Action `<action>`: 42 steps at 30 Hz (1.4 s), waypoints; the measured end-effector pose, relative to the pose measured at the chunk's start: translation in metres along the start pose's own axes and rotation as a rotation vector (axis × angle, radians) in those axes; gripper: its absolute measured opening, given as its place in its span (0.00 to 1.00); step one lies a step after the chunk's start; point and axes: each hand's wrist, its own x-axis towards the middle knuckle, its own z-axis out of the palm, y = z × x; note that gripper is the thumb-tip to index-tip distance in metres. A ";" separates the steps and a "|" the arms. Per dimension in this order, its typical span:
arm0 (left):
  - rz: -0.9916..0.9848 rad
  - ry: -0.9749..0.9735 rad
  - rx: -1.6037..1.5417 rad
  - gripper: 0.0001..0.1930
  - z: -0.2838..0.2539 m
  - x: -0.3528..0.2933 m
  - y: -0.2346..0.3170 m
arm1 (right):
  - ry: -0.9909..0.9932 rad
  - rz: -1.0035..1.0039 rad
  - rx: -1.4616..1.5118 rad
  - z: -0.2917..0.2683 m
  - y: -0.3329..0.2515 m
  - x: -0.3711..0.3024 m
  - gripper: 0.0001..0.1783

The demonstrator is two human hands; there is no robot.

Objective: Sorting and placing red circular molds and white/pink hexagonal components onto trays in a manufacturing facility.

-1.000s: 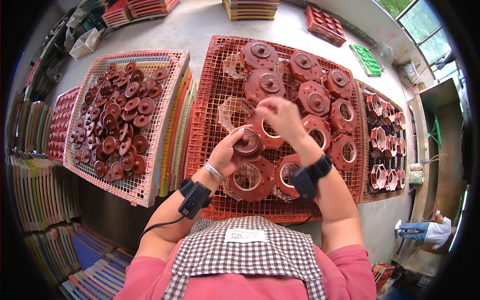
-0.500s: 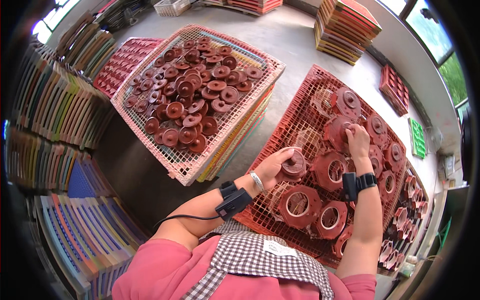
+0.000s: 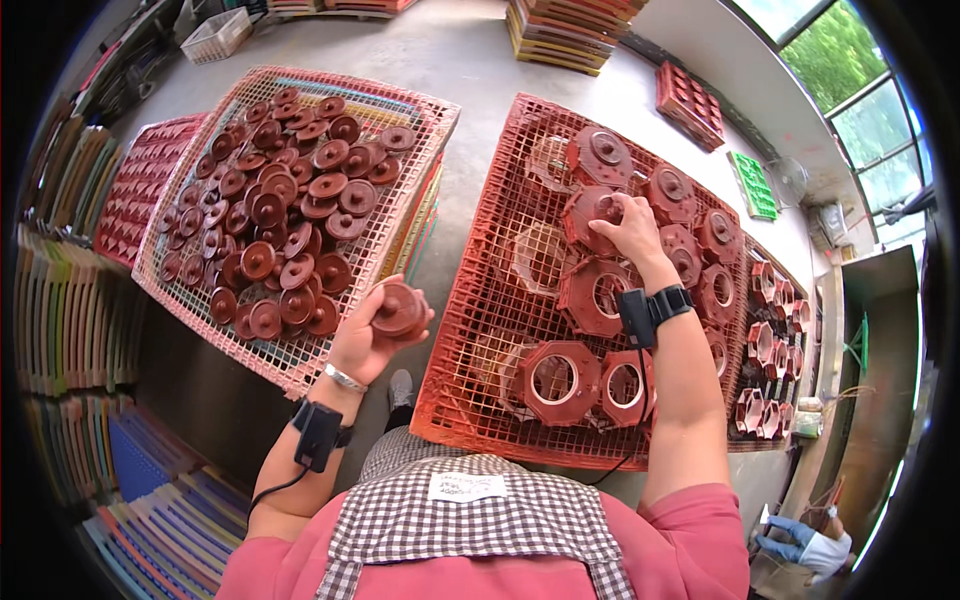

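My left hand (image 3: 362, 338) is closed around a dark red-brown round lid (image 3: 398, 306), tilted over the gap between two trays. Whether a second lid sits under it I cannot tell. My right hand (image 3: 636, 232) pinches the knob of another lid (image 3: 605, 207), which lies on an octagonal red-brown pot on the red mesh tray (image 3: 470, 330). Nearby pots wear similar lids, while an octagonal pot (image 3: 560, 383) near the front has an open round mouth with a pale rim. On the left, a pinkish mesh tray (image 3: 270, 362) bears a heap of lids (image 3: 290, 200).
Stacked coloured boards (image 3: 170, 520) line the left side. A stack of trays (image 3: 565, 35) stands at the back. By the wall lie a red crate (image 3: 690, 105) and a green tray (image 3: 752, 185). More octagonal pots (image 3: 765, 340) stand at right. Another person (image 3: 815, 548) is at lower right.
The view has swung right. My left hand has moved off the red tray toward the lid heap, still holding its lid. My right hand stays at the lid knob on the same pot.
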 end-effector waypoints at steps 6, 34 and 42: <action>0.063 0.108 -0.026 0.18 -0.014 -0.030 0.006 | -0.108 0.101 0.017 -0.002 0.015 0.014 0.36; 0.786 0.524 0.545 0.13 -0.222 0.042 0.285 | -0.218 0.260 0.038 -0.005 0.006 0.023 0.27; 0.794 0.752 1.001 0.15 -0.288 0.091 0.349 | -0.220 0.325 0.713 -0.028 -0.009 0.008 0.15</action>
